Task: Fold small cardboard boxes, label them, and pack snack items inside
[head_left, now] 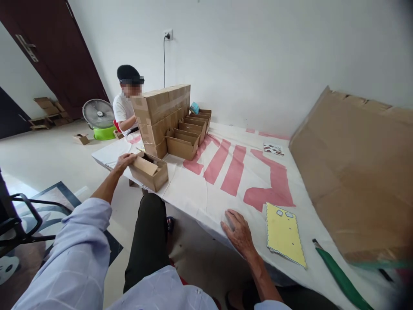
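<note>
My left hand (pixel 124 162) is closed on the near left end of a small open cardboard box (pixel 155 181), which stands at the table's left edge with a flap across its opening. What lies inside that box I cannot make out. Flat on the white cloth near the front edge rests my right hand (pixel 238 231), fingers stretched out and holding nothing. To the right of it lies a yellow card or booklet (pixel 285 234) with scalloped edges.
Stacked taped boxes (pixel 158 114) stand beyond the left hand, with several open boxes (pixel 182 146) beside them. A person (pixel 124 110) sits behind the stack. At the right are a large cardboard box (pixel 358 172) and a long green object (pixel 340 273). A fan (pixel 98 113) stands on the floor.
</note>
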`<state>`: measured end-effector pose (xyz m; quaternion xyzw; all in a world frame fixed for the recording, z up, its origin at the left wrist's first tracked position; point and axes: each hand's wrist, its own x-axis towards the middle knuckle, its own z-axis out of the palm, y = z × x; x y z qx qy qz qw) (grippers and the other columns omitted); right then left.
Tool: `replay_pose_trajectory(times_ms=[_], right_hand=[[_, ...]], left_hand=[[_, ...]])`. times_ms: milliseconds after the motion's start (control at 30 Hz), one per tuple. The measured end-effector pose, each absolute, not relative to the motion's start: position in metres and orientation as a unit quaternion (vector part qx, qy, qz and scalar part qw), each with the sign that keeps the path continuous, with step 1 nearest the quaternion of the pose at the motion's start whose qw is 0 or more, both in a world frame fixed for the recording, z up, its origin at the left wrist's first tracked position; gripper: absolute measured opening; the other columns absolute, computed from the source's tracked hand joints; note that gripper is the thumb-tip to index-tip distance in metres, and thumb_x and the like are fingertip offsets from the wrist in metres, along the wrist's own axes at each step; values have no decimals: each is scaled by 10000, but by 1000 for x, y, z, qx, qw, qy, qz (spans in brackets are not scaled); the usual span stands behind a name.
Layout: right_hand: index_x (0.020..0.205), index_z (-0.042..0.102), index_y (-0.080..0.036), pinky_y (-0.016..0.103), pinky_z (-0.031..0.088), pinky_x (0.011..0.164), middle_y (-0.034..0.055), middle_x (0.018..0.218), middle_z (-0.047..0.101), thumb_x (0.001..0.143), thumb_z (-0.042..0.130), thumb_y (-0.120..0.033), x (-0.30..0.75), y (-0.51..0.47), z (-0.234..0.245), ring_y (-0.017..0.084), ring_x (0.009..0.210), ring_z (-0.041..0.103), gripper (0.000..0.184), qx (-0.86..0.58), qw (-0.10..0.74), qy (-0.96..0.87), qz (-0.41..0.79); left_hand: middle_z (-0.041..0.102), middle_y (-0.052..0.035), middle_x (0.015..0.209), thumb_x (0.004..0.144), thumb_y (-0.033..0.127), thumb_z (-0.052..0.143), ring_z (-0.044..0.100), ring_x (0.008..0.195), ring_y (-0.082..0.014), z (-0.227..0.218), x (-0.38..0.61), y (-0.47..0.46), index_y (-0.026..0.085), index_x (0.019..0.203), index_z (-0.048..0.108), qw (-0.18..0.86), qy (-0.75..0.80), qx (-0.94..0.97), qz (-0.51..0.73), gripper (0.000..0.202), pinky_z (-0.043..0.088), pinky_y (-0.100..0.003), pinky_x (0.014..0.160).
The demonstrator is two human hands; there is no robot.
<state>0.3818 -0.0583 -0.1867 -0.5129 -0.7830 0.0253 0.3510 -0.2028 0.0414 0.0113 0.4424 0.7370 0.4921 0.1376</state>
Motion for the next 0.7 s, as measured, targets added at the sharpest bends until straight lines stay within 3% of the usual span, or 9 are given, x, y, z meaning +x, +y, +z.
replay_pose_trajectory(times_ms=[100, 300, 367, 500, 700], right_hand=[[1389, 692, -220, 582, 605, 1069, 166, 1384, 725, 1025, 594, -511, 375, -57, -172, 350, 1290, 702, 476, -527, 368, -760, 100], [1669, 413, -244, 523, 622, 1067, 222, 1671, 505, 1018, 637, -591, 356, -63, -129, 330, 1431, 637, 771, -487, 435, -688, 318], [1670, 423, -268, 540, 607, 1086, 217, 1705, 470, 1008, 648, -611, 358, -69, -118, 347, 1471, 604, 779, -475, 451, -665, 360], [1576, 569, -297, 536, 590, 1102, 178, 1649, 527, 976, 701, -569, 372, -86, -97, 365, 1473, 596, 672, -489, 470, -636, 368], [1528, 621, -309, 496, 599, 1083, 142, 1577, 576, 1000, 682, -511, 367, -107, -70, 332, 1438, 613, 569, -468, 473, -661, 347]], left_hand=[[753, -84, 921, 733, 589, 808, 673, 964, -282, -11, -148, 29, 159, 952, 757, 200, 695, 494, 482, 485, 565, -377, 872], [728, -114, 1251, 835, 629, 742, 680, 1100, -306, -44, -21, -25, 214, 1314, 694, 279, 587, 619, 440, 637, 585, -418, 925], [693, -121, 1327, 883, 647, 713, 659, 1180, -312, -43, -1, -35, 229, 1338, 696, 290, 546, 659, 428, 619, 586, -418, 950], [704, -135, 1294, 933, 747, 605, 612, 1304, -345, -32, 4, -28, 208, 1151, 792, 328, 478, 699, 418, 611, 550, -459, 1090], [601, -169, 1592, 880, 896, 554, 619, 1352, -397, -27, -8, -21, 188, 1203, 814, 431, 489, 647, 396, 821, 633, -414, 867]])
